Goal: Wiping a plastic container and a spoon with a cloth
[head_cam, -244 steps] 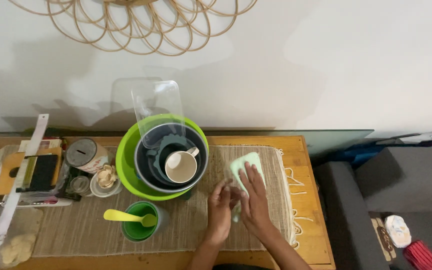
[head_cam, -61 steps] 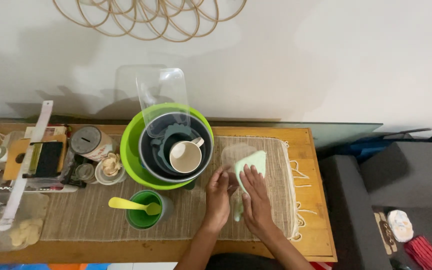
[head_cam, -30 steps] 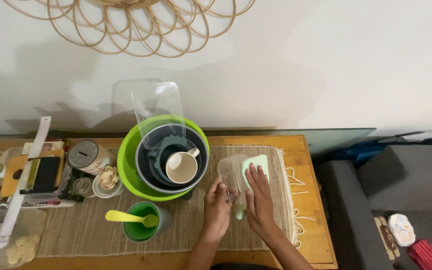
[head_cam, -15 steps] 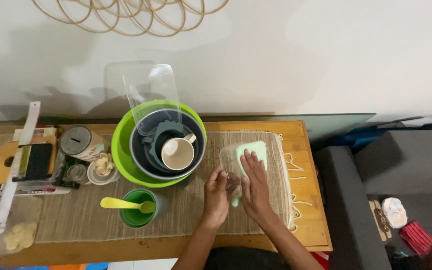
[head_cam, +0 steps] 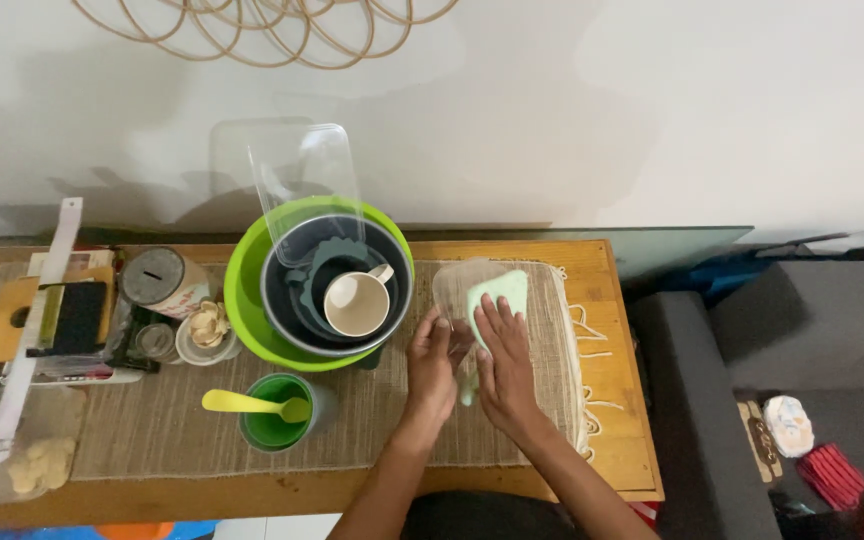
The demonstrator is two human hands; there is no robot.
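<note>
Labelled round tin (head_cam: pixel 164 282), grey lid w/ slot, red-white label, seen just left of lime green bowl (head_cam: pixel 242 310).

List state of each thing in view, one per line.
Clear container: tilted, held by left hand.
Green cloth: pressed on container by right hand.
Mug: upright, empty, in stacked bowls.
Green cup: upright, yellow spoon across it.
Clear lid: propped upright.

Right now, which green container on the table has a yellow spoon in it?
The small green cup near the table's front edge; the yellow spoon lies across it. The large lime bowl holds a dark bowl and mug instead.
</note>
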